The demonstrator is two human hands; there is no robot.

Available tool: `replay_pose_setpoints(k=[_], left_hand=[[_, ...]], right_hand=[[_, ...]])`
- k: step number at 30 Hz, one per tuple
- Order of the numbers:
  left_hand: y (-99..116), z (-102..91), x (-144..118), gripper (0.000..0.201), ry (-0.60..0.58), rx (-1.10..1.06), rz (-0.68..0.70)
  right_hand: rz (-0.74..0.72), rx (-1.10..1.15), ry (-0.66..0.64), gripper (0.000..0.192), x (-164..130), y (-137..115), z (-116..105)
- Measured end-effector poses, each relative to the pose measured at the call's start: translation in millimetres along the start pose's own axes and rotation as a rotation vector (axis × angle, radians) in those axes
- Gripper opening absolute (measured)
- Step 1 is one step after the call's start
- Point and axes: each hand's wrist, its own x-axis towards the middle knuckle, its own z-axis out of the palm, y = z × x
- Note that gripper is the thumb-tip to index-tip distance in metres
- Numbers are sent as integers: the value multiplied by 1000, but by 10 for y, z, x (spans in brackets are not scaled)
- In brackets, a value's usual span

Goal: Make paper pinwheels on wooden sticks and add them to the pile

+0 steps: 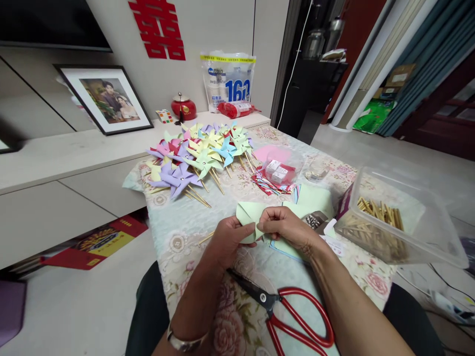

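Got my left fingers (245, 230) and right fingers (272, 225) both clamped on a partly folded pale green paper (249, 211), mid-frame, over the desk (166, 220). Red-handled scissors (264, 297) lie bottom center; paper pinwheels (204, 162) bunched upper left of center, translucent plastic tub (438, 235) of sticks (386, 213) at right.

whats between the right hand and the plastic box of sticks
In the head view, pale green paper, small metal pieces and a white slip lie there.
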Motion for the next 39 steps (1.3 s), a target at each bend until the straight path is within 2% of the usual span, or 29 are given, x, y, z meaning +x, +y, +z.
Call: replay_pose_setpoints(k=[16, 21, 36, 39], left_hand=[[32, -26, -25, 48, -33, -66, -73], [38, -8, -41, 42, -40, -53, -52], [67, 54, -43, 31, 162, -114, -41], [69, 68, -48, 29, 162, -125, -34]], right_hand=[[-13, 9, 24, 12, 31, 50, -8], [-30, -6, 46, 11, 33, 81, -18], [-73, -78, 23, 22, -29, -33, 38], [-77, -103, 32, 19, -24, -25, 46]])
